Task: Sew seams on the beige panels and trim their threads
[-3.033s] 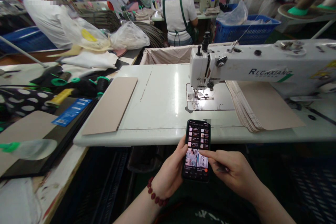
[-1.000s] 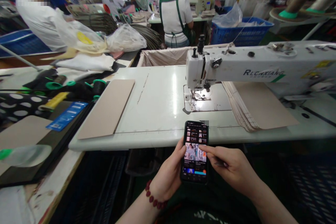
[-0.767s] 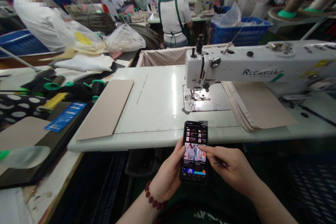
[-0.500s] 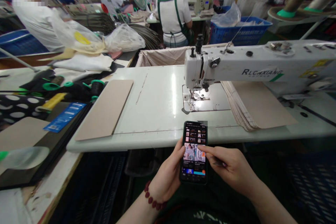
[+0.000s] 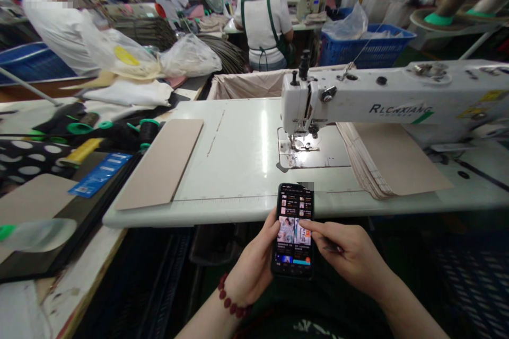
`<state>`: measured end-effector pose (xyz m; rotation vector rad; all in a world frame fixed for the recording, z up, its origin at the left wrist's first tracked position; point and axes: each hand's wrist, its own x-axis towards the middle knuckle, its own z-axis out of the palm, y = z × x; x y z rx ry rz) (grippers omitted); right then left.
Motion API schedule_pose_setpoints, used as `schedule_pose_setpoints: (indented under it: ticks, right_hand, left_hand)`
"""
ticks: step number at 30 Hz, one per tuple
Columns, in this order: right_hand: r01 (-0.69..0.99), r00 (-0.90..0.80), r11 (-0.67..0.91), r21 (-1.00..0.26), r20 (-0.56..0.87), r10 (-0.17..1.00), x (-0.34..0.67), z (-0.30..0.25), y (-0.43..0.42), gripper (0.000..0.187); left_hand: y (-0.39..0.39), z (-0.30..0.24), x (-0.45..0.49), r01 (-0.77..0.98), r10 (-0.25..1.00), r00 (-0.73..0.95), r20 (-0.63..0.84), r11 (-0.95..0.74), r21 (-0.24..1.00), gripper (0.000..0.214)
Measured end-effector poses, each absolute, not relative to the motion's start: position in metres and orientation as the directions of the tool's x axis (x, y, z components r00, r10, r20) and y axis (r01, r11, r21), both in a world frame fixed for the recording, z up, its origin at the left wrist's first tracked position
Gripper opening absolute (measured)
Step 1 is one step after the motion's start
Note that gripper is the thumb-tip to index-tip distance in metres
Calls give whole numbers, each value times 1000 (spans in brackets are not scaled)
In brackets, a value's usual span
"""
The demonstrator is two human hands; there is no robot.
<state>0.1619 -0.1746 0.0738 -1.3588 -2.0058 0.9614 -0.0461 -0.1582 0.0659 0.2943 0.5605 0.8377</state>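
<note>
My left hand [image 5: 254,262] has its grip clamped round a smartphone [image 5: 293,230] (red bead bracelet [image 5: 228,296] on that wrist), held just before the tabletop [image 5: 238,206] edge. My right hand [image 5: 345,254] stays ungripped, forefinger on the screen; a sewing machine [image 5: 304,108] stands beyond.

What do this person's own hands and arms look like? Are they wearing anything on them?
The left hand and right hand are bare, with no gloves, and the forearms show no sleeves. A bracelet of round dark red beads circles the left wrist. Below them, a dark top with pale print shows.
</note>
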Motion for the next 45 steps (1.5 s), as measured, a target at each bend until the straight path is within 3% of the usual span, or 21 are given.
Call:
schedule_pose_setpoints:
  ticks: [45]
  right_hand:
    - [543, -350, 251, -801, 55, 935, 163, 76, -175, 34]
  left_hand:
    - [-158, 68, -43, -601, 744, 540, -393, 668, 439, 51]
